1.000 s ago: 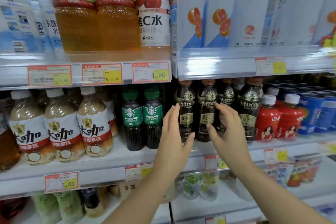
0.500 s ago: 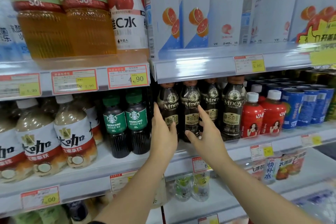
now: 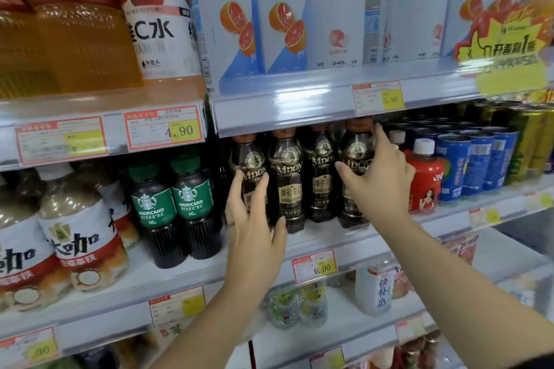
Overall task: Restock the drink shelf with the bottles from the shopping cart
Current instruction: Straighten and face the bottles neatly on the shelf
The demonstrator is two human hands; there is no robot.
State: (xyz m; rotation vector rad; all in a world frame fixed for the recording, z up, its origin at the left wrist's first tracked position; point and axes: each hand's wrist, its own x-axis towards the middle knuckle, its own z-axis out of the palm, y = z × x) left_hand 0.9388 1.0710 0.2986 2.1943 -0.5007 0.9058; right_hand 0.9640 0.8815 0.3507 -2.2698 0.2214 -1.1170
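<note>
Several dark MDOY coffee bottles (image 3: pixel 289 177) stand in a row on the middle shelf (image 3: pixel 323 241), under the upper shelf's rail. My left hand (image 3: pixel 251 219) lies with straight fingers against the front of the leftmost coffee bottle (image 3: pixel 251 156), thumb spread toward the base of its neighbour. My right hand (image 3: pixel 380 180) grips the rightmost coffee bottle (image 3: pixel 355 148), thumb across its label and fingers up along its right side. No shopping cart is in view.
Two green-label Americano bottles (image 3: pixel 174 207) stand left of the coffee row, with latte bottles (image 3: pixel 81 234) further left. Red bottles (image 3: pixel 424 183) and blue cans (image 3: pixel 476 165) stand to the right. Tall cartons (image 3: pixel 278 9) fill the shelf above. Price tags line the shelf rails.
My hands have spread apart along the coffee row: the left onto the leftmost bottle, the right over to the rightmost bottle. The view has shifted closer and to the right.
</note>
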